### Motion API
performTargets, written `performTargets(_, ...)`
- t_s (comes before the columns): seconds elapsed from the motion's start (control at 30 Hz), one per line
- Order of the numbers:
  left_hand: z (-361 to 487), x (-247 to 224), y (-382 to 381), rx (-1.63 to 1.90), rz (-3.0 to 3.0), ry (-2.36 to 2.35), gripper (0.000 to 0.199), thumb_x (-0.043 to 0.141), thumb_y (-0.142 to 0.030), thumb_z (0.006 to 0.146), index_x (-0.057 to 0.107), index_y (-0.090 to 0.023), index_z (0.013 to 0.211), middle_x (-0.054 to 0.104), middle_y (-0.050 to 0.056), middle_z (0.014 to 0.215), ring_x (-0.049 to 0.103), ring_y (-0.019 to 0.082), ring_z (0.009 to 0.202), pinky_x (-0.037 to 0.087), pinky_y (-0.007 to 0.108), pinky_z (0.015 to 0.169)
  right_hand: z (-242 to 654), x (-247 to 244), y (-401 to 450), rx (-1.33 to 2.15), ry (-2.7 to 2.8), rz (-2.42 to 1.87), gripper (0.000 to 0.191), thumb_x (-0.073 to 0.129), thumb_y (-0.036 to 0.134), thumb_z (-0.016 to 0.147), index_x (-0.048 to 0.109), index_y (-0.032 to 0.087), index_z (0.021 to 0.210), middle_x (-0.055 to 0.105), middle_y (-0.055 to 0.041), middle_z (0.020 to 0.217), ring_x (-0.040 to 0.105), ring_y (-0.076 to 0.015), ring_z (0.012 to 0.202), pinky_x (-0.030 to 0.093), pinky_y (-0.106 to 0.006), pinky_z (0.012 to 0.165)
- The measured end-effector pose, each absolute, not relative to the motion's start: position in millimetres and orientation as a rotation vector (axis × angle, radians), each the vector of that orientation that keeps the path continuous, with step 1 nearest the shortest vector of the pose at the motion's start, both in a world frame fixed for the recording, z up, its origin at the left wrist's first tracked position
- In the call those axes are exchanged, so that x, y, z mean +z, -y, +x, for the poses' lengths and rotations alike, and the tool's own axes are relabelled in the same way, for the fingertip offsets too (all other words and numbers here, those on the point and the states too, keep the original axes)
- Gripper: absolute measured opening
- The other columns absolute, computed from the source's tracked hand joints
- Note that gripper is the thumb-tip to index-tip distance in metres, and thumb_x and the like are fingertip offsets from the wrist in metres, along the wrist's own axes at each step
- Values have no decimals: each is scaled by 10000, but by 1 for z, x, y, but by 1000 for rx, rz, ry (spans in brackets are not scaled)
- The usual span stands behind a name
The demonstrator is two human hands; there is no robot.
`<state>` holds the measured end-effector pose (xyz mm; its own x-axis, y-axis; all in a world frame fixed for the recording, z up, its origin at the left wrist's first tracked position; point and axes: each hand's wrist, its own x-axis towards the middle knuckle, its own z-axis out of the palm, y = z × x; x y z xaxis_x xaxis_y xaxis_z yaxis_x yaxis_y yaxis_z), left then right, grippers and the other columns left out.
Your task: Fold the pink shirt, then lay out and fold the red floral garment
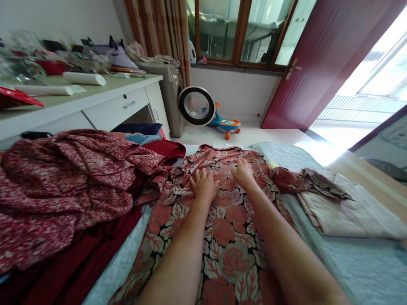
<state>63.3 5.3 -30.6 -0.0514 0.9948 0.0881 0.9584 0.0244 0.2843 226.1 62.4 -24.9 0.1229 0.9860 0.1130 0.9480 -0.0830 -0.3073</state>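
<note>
The left hand [204,185] lies palm down with its fingers spread, pressed on the flowered dress [224,226] and gripping nothing. The right hand [242,171] rests just beside it on the same cloth, its fingers bent and close together; whether they pinch any fabric I cannot tell. The dress is spread out under both arms, neckline away from the person, on a pale blue sheet [343,271]. Its sleeve on the right stretches out over a folded cream cloth [352,207]. On the left, a crumpled red-and-white garment [73,182] lies heaped over dark red cloth [92,258]. Farther off are a desk [114,106], a washing machine [171,99] with its round door open, and a red door [305,72].
</note>
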Motion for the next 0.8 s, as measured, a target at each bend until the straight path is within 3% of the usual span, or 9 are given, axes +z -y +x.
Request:
performTargets(0.23, 63, -38, -6, 471, 2087, -2188, 426, 428, -379, 944, 537, -298, 1348, 458, 67, 1490, 321, 286, 1409, 248, 570, 1142, 190, -51, -33, 133, 1907, -2037, 375, 435, 343, 912, 600, 255, 1237, 537, -102, 1382, 431, -285, 1286, 297, -420, 1075)
performTargets(0.6, 69, -36, -7, 346, 2133, -2243, 457, 402, -368, 933, 499, -284, 1371, 439, 86, 1492, 322, 312, 1394, 293, 593, 1099, 191, -53, -31, 69, 1932, -1996, 354, 422, 321, 921, 596, 225, 1214, 542, -111, 1370, 427, -282, 1277, 265, -411, 1080)
performTargets(0.73, 52, -18, -23, 151, 2218, -2073, 475, 509, -463, 868, 563, -292, 1308, 514, 92, 1426, 447, 341, 1300, 394, 561, 1027, 190, -51, -29, 48, 1925, -1996, 350, 413, 317, 922, 599, 222, 1202, 547, -118, 1360, 439, -286, 1264, 274, -414, 1066)
performTargets(0.8, 37, -4, -43, 75, 2287, -1954, 393, 548, -437, 839, 657, -275, 1181, 588, 88, 1347, 555, 312, 1185, 447, 474, 989, 189, -50, -29, 48, 1924, -1998, 336, 424, 323, 918, 605, 229, 1185, 545, -116, 1361, 437, -282, 1263, 273, -409, 1062)
